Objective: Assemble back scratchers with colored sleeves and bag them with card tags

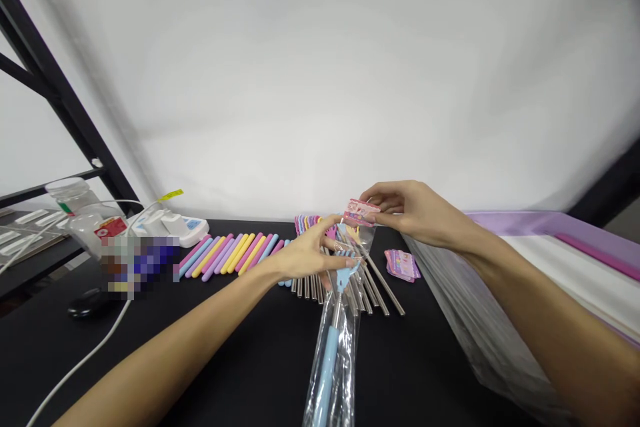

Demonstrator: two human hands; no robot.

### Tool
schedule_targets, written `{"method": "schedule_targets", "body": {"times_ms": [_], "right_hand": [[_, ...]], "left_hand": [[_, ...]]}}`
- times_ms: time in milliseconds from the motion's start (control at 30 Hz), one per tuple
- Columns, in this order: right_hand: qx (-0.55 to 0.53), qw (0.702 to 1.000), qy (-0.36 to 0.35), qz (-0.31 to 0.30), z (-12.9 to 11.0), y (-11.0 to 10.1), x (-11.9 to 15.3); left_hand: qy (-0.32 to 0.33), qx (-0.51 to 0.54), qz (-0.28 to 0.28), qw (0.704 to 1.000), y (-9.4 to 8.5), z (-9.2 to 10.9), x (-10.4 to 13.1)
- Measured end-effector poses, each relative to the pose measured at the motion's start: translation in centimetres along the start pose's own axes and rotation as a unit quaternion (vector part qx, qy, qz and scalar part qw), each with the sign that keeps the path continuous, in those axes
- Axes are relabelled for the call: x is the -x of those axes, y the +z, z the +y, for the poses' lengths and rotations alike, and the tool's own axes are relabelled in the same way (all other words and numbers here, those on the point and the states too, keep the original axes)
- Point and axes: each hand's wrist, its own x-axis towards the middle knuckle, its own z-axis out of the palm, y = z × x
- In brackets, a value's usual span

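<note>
The left hand (pixel 313 250) has its thumb and fingers closed around the upper part of a clear plastic bag (pixel 350 360), and inside that bag, running from just under the thumb down toward the person, is a light blue stick (pixel 327 373) with a metal shaft and a light blue head. The right hand (pixel 400 210), a little higher and to the right, pinches a small pink printed card (pixel 359 211) between thumb and fingers; the card is at the bag's upper end, close above the left fingers. Beneath and beyond the left hand, a fan of thin metal rods (pixel 383 287) lies on the black table (pixel 250 360), with colorful heads (pixel 306 221) bunched at the far end. To the left of the left hand is a slanted row of pink, blue, purple and yellow handles (pixel 235 255). Farther left are a white power strip (pixel 193 232), a clear jar (pixel 83 210) and a black computer mouse (pixel 89 303), with a white cable (pixel 103 340) running toward the person. Below the right hand sits a small pile of pink and purple cards (pixel 403 265), and right of that pile are stacked clear plastic bags (pixel 460 320), partly behind the right forearm.
</note>
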Motion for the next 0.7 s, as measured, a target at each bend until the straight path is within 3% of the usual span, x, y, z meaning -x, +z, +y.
{"method": "schedule_targets", "body": {"times_ms": [233, 467, 700], "right_hand": [[-0.003, 1.0, 0.0, -0.001, -0.3, -0.15, 0.2], [-0.009, 0.999, 0.008, -0.044, -0.07, -0.2, 0.06], [0.008, 0.996, 0.004, -0.088, 0.18, -0.47, 0.07]], "left_hand": [[-0.003, -0.02, 0.011, 1.0, -0.21, -0.35, -0.09], [-0.02, -0.046, 0.05, 0.998, -0.01, -0.4, -0.01], [-0.021, -0.034, 0.029, 0.999, -0.16, -0.72, -0.16]]}}
